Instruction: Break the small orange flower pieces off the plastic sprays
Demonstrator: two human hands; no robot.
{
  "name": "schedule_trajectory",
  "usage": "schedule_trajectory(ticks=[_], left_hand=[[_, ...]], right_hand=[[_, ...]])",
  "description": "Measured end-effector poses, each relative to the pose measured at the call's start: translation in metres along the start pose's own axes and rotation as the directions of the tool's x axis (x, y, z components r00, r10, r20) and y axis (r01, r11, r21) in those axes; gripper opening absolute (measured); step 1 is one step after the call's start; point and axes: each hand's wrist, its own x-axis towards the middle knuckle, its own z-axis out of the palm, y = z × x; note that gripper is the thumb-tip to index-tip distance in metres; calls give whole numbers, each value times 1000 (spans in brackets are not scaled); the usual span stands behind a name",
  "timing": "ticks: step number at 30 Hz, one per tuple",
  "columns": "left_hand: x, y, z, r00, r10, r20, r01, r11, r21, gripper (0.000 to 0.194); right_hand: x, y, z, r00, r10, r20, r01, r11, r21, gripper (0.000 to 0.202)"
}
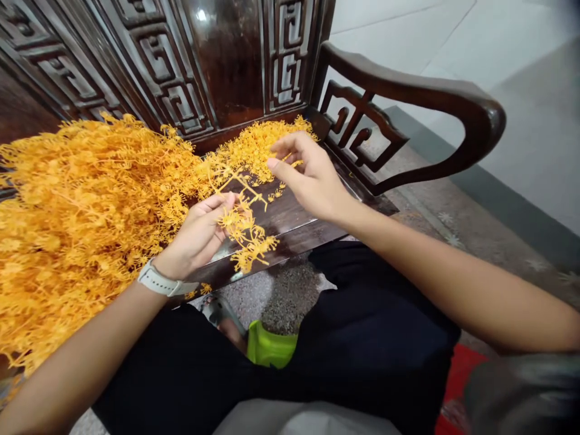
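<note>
My left hand [202, 232], with a pale watch strap on the wrist, pinches a branched orange-yellow artificial flower stem [248, 232]. Part of that stem is bare, while frilly florets hang from its lower end over the bench edge. Above the dark wooden bench seat [294, 214] is my right hand [312, 175], fingers curved and thumb apart from them, with nothing clearly held. It is beside a low pile of loose florets [254, 145] at the back of the seat. On the left lies a large heap of similar flower sprays [90, 223].
A carved wooden backrest [231, 54] rises behind the seat, and a curved armrest [417, 90] stands at the right. Below, between dark-clothed legs, a bright green plastic object [269, 347] shows on the speckled floor [290, 296]. Something red [462, 371] is at lower right.
</note>
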Motion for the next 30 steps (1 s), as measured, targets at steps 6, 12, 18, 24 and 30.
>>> schedule_trajectory(ticks=[6,12,18,24,30], left_hand=[[2,-2,-7,1000,13,11,-12,998,-67,20],[-2,-4,-10,994,91,60,-92,996,12,28],[-13,4,-16,981,48,188,-69,992,106,32],[-2,1,-17,987,78,141,-97,986,132,38],[-6,1,-17,990,50,132,-74,980,185,38]], right_hand=[[-23,-8,19,896,-52,441,100,991,-86,38],[-13,2,25,907,11,421,-80,986,147,50],[-4,7,19,967,158,202,-190,970,151,48],[6,29,30,954,253,163,-270,959,87,45],[48,56,22,921,388,-39,-371,904,213,31]])
